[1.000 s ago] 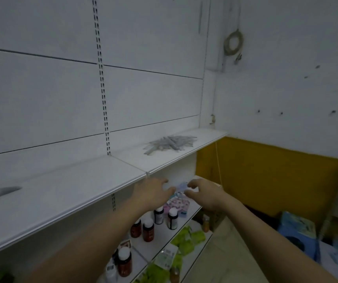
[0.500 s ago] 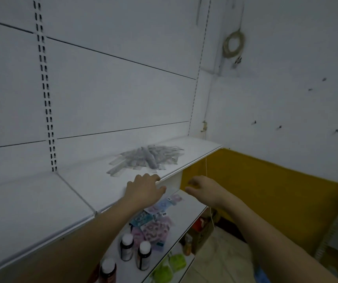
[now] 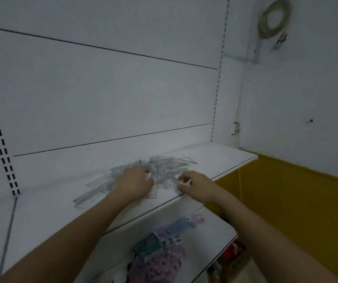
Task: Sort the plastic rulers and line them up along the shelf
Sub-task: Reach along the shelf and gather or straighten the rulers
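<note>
We start with the loose heap of clear plastic rulers [image 3: 160, 172], which lies near the middle of the long white upper shelf [image 3: 215, 158], closer to its front lip than to the back panel. The heap is not sorted: the pieces cross one another, though most of the long ones run slantwise, from the near left toward the far right. A few stray ends stick out at the near left of the pile, and a thin one pokes out at the far right.

Our left hand [image 3: 134, 183] lies on the left part of the heap, palm down, fingers bent over the rulers; whether they have closed round one or merely rest on the pile we cannot tell. Our right hand [image 3: 194, 184] is at the near right edge of the heap, just over the shelf's front lip, its fingers loosely curled with the tips at or just above the outermost pieces; it does not look to have hold of anything, as far as we can see.

So the rulers lie straight ahead of both hands and between them, the left being further in. We judge the sorting has not begun, and that the left hand is better placed to draw a long ruler out along its slanting axis.

Below, a lower white shelf [image 3: 211, 231] carries colourful flat packets [image 3: 164, 244]. A coiled pale cable [image 3: 274, 17] hangs on the wall above right.
</note>
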The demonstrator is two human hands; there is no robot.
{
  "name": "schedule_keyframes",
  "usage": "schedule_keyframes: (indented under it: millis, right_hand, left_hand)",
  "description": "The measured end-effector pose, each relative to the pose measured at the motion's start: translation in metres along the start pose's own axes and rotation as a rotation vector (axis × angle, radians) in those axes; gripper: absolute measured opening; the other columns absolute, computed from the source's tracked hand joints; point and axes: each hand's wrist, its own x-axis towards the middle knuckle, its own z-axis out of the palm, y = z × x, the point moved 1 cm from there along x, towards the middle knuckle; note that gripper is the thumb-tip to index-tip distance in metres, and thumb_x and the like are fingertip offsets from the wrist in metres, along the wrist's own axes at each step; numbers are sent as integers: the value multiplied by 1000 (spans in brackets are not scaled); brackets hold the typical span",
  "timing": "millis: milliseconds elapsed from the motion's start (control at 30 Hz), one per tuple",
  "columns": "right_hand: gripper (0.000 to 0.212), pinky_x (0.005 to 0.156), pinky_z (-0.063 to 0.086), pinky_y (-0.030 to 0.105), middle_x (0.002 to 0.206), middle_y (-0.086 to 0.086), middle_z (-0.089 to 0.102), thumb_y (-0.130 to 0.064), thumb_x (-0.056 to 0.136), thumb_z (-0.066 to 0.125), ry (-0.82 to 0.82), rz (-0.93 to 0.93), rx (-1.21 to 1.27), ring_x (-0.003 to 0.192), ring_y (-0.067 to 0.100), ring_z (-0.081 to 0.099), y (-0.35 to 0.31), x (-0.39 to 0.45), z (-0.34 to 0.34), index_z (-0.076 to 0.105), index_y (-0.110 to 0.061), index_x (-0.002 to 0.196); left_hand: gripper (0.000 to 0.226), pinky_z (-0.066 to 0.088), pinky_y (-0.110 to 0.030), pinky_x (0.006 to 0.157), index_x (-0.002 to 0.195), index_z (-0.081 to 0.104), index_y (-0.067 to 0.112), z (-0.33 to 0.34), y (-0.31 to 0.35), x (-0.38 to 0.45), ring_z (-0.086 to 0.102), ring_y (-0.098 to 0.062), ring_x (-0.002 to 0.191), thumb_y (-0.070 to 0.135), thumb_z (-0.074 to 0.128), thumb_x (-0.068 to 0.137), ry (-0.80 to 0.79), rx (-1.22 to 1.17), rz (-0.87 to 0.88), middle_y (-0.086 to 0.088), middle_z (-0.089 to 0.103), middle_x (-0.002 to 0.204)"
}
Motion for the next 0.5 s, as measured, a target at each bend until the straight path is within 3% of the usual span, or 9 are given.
schedule_keyframes:
  millis: [133,333,500]
  right_hand:
    - [39,86,44,28,122,3,57,-37,94,58,-69,-146,25,98,15,53,27,55,-7,56,-16,128]
    - [37,68,42,20,115,1,56,-32,91,64,-152,-325,113,89,12,53,41,119,-14,57,-18,124]
    - [34,78,47,27,115,0,56,-29,92,62,-255,-439,138,96,17,57,21,157,6,57,-20,124]
  left_hand:
    - [40,46,-39,96,129,54,29,6,0,29,54,-26,116,41,51,92,50,48,-176,-3,56,131]
    - [33,47,-39,94,124,58,26,6,-26,36,56,-23,109,31,55,92,173,-25,-376,-2,59,124]
    - [32,44,-30,91,126,58,24,4,-54,24,55,-19,109,27,56,94,148,-39,-448,-2,58,126]
